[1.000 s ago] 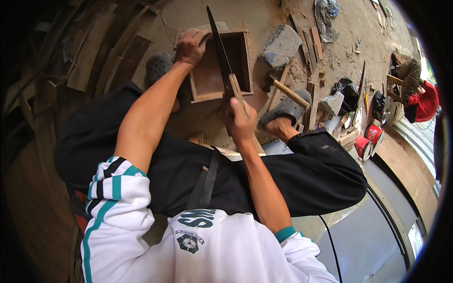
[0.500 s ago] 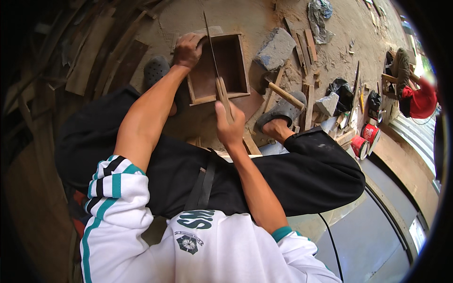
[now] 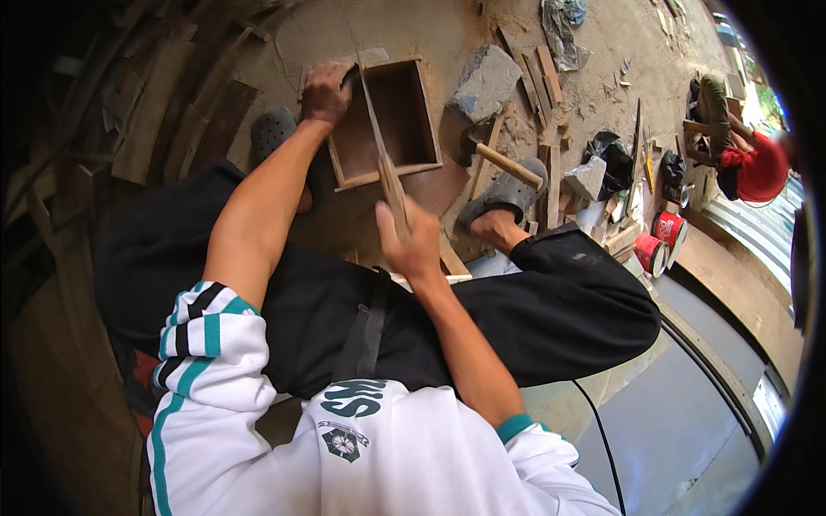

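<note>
Left hand (image 3: 327, 93) is gripping the wooden box (image 3: 430, 112) at its upper-left corner, fingers bent over | right hand (image 3: 411, 239), fingers wrapped, is clasping the saw (image 3: 377, 129) below the box | saw is slanting across box's left part

Dusty brown floor (image 3: 413, 30). At the left, long wooden boards (image 3: 146, 120) lie overlapping. Right of centre, a rough grey block (image 3: 486, 83) sits near a reddish wood strip (image 3: 548, 74), with crumpled grey plastic (image 3: 564, 39) above; below the block is a hammer (image 3: 509, 166) with a pale handle. Farther right: a black bag (image 3: 611, 157), a pale stone chunk (image 3: 587, 178) beside it, and two red cans (image 3: 668, 229). At the right edge, a co-worker in red (image 3: 757, 172); lower right, a black cable (image 3: 606, 443) crosses grey panelling (image 3: 662, 396).
</note>
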Tool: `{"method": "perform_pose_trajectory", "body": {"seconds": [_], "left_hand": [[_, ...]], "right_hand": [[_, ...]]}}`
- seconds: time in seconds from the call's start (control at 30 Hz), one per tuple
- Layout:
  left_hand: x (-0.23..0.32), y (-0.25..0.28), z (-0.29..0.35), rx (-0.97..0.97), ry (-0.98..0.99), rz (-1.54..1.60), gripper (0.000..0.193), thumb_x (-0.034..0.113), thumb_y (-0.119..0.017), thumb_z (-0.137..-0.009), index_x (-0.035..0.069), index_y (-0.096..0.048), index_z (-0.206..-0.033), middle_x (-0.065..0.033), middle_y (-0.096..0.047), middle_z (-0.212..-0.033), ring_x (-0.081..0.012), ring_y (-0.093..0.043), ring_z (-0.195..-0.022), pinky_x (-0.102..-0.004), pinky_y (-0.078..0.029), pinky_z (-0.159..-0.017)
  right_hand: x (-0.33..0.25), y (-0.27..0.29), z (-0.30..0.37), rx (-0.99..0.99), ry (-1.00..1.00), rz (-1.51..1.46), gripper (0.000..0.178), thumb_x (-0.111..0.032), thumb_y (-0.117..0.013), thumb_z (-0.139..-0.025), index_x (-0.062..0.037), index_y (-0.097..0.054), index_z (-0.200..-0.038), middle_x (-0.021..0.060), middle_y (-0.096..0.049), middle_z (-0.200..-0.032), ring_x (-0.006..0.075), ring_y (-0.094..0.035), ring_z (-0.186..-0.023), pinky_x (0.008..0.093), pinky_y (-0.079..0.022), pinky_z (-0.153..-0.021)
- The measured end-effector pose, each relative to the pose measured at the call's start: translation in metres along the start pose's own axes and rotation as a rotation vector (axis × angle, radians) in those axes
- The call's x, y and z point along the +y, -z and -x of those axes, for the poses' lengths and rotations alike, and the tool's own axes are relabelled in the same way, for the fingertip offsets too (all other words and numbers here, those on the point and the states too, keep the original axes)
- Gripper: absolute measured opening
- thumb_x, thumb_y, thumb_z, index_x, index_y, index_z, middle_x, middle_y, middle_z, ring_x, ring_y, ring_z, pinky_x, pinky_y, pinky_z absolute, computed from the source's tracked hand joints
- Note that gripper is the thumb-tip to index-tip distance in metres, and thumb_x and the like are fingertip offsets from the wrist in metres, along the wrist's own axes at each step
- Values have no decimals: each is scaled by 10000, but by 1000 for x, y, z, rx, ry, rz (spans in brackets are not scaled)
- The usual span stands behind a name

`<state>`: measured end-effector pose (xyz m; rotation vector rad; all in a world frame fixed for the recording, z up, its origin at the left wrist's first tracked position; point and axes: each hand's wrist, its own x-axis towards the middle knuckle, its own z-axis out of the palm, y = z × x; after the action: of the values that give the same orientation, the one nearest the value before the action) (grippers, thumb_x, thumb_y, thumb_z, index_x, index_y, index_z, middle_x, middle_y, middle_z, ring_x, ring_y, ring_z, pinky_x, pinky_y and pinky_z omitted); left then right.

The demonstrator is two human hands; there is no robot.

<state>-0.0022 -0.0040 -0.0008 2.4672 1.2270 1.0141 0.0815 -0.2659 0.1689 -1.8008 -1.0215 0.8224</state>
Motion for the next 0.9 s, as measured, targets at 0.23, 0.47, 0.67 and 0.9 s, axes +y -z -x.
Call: {"method": "perform_pose_trajectory", "body": {"seconds": [0.23,0.47,0.67,0.9], "left_hand": [[10,5,-6,11,32,7,175,226,-703,-897,119,-720,-1033,-83,-696,-961,-320,-652,-917,-421,-483,-849],[10,3,-5,41,31,12,166,235,-701,-896,128,-721,-1021,-70,-698,-961,-306,-651,-924,-414,-477,-850],[8,6,-5,23,34,-8,170,236,-699,-895,139,-719,-1033,-61,-695,-965,-296,-646,-942,-411,-472,-859],[7,2,-8,16,4,-25,155,226,-718,-867,153,-718,-1004,-45,-679,-920,-283,-647,-904,-413,-475,-833]], "right_hand": [[-2,35,21,56,-88,-78,271,-160,-657,-957,-7,-551,-761,59,-491,-564,109,-467,-511,313,-376,-489],[8,34,14,43,-94,-110,299,-158,-646,-972,-7,-532,-740,25,-468,-571,73,-430,-538,294,-353,-495],[13,34,26,24,-161,-143,249,-157,-650,-967,8,-581,-794,18,-476,-593,77,-434,-562,291,-360,-512],[23,13,-9,35,-184,-222,252,-175,-618,-986,14,-596,-820,20,-490,-616,80,-452,-584,288,-369,-532]]}}
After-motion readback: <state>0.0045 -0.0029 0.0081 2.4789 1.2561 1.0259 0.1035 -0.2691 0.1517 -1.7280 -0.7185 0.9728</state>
